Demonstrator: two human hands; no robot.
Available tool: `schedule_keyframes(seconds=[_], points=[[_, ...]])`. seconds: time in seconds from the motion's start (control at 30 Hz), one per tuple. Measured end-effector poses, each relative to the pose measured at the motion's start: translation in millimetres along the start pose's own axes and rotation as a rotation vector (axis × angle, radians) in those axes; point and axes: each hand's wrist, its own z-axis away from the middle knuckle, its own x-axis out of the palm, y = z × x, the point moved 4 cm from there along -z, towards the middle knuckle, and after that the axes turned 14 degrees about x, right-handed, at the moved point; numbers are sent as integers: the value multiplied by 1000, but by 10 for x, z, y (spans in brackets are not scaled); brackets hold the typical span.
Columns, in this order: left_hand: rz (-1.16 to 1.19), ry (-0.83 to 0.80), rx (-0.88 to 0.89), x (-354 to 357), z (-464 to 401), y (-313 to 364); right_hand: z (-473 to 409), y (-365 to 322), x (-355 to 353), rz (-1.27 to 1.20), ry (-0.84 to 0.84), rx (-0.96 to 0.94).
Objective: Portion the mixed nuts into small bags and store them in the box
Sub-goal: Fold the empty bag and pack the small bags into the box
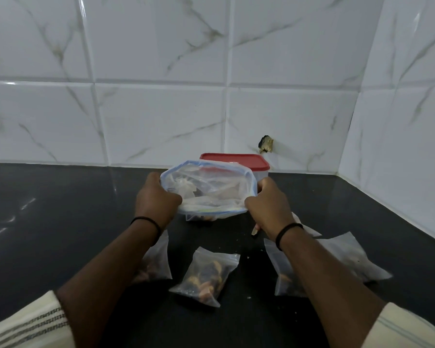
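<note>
The left hand (156,194) is gripping the left edge of a large clear zip bag (209,192), its fingers curled over the blue-trimmed rim, while the right hand (266,204) is gripping the right edge in the same manner, so the two hands are holding the bag's mouth spread wide above the dark tabletop (60,222). Each wrist is wearing a thin black band, and cream sleeves with grey stripes are showing at the bottom corners. A few mixed nuts (206,218) are showing through the bag's lower end, which is hanging close to the tabletop. Just behind the bag, against the marble-patterned tiled wall (161,109), a clear box with a red lid (234,160) is standing with the lid on. Nearer the person, small filled bags are lying on the tabletop: one small bag (204,275) between the forearms with nuts visible through it, another (158,262) partly hidden under the left forearm, and two more (347,257) overlapping beside and beneath the right forearm. A single loose nut (255,231) is lying just beside the right hand, and small crumbs are scattered around the bags.
</note>
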Motion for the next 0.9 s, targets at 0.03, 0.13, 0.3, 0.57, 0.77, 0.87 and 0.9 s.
schedule_keyframes(seconds=[0.03,0.13,0.3,0.57,0.77,0.87,0.9], points=[[22,-1,8,8,2,5,-7,1,1,15,-2,-17],[119,-15,18,33,15,29,-16,10,-12,0,-15,-46],[386,15,-100,50,30,84,-55,14,-23,-90,-48,-45],[752,-102,-373,11,-9,-49,-58,-45,-55,-437,-166,-44],[828,-319,-342,67,42,70,-62,-48,-117,-636,-242,58],[818,-370,-331,69,47,70,-69,-58,-165,-708,-311,88],[818,-382,-326,67,50,72,-67,-66,-178,-740,-343,101]])
